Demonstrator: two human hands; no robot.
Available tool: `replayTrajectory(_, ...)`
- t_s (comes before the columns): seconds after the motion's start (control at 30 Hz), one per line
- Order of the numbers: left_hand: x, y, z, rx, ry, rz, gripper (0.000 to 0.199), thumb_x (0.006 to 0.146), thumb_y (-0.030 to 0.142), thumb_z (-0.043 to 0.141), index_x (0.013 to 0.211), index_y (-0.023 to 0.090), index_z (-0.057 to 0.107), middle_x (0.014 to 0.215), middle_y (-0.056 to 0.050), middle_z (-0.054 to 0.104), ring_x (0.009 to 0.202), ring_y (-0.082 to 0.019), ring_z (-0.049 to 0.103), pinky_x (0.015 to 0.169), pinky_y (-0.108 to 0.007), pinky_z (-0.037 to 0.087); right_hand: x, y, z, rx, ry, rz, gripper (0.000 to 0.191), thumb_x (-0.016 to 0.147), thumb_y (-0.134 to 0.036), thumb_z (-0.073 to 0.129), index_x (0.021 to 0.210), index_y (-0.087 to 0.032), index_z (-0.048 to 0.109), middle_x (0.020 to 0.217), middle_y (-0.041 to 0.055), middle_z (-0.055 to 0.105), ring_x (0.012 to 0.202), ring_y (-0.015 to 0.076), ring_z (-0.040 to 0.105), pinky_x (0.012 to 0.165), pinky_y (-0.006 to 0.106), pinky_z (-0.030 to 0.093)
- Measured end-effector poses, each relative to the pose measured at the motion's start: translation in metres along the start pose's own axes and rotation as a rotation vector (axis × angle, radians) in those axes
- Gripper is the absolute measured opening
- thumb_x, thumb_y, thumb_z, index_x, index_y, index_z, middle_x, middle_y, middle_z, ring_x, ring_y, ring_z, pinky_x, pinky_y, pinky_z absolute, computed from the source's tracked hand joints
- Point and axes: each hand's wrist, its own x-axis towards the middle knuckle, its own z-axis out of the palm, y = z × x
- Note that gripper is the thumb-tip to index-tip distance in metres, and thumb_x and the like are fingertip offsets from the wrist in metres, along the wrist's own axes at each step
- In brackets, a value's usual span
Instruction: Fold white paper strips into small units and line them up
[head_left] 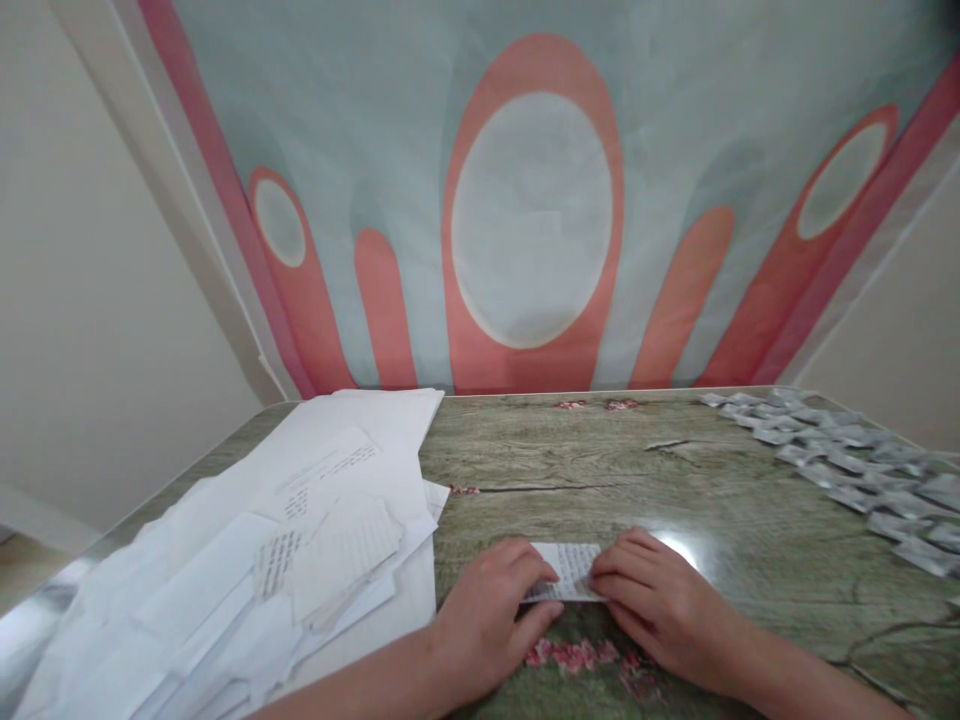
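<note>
A small strip of printed white paper lies across the wood-patterned table between my two hands. My left hand grips its left end, with the thumb below and the fingers curled over the top. At the right end, my right hand has its fingers bunched together on the paper, and its thumb is mostly hidden. Pink printed flowers show on the tabletop just below the strip.
A wide pile of loose white sheets and torn printed pieces covers the table's left side. Rows of small folded grey-white paper pieces lie at the right. Behind the table hangs a patterned backdrop.
</note>
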Motion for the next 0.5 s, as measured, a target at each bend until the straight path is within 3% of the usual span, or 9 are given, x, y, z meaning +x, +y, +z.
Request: replayTrajectory(0.5, 0.0022, -0.0098, 0.0041, -0.009, 0.061, 0.099, 0.013, 0.085, 0.016, 0.048, 0.086, 0.020, 0.061, 0.085, -0.001, 0.060, 0.084, -0.015, 0.052, 0.078, -0.024, 0.039, 0.0003, 0.0012, -0.0002, 0.114, -0.043, 0.147, 0.015, 0.085, -0.015, 0.047, 0.088, -0.020, 0.061, 0.085, 0.0042, 0.062, 0.079, 0.0157, 0.056, 0.071, 0.030, 0.042)
